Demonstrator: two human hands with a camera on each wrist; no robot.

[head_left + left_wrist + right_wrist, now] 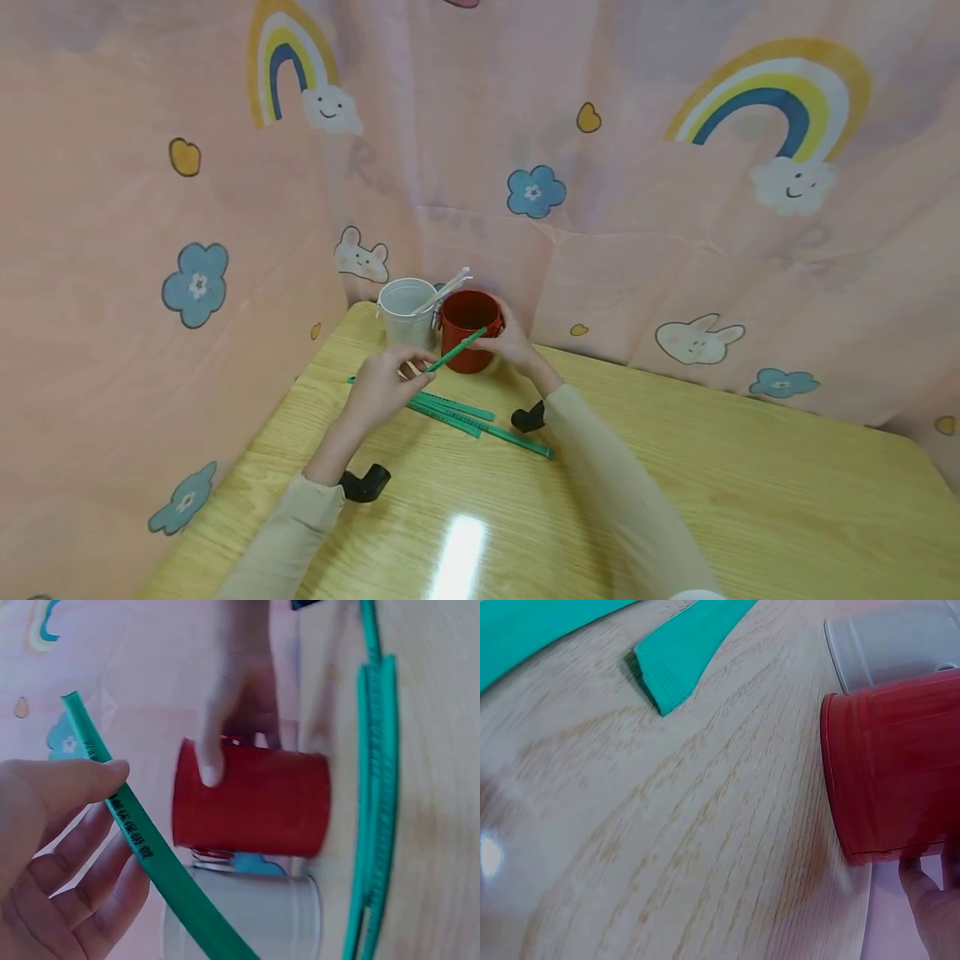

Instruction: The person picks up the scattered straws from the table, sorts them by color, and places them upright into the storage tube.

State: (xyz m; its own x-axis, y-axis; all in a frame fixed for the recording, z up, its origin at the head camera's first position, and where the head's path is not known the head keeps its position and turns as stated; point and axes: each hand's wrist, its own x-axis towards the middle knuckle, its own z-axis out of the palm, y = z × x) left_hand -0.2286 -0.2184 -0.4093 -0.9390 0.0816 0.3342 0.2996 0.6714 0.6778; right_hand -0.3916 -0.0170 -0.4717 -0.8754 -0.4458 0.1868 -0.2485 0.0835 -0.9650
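My left hand (381,385) pinches a green paper-wrapped straw (154,851) between thumb and fingers, with printed characters along the wrapper. In the head view the straw slants up to the right, its far end overlapping the front of a red bucket (468,362). My right hand (514,340) grips that bucket from its right side, thumb across the front in the left wrist view. Several more green wrapped straws (386,761) lie bunched on the table in front of the buckets. In the right wrist view, the red bucket (900,772) shows beside fingertips (922,889).
Left of the red bucket stands a white bucket (405,335) with white-wrapped straws (448,288) leaning out of it. The wooden table (720,483) meets a patterned pink cloth (465,150) behind and at left. A black bent piece (367,483) sits beside the left wrist, another (528,417) beside the right.
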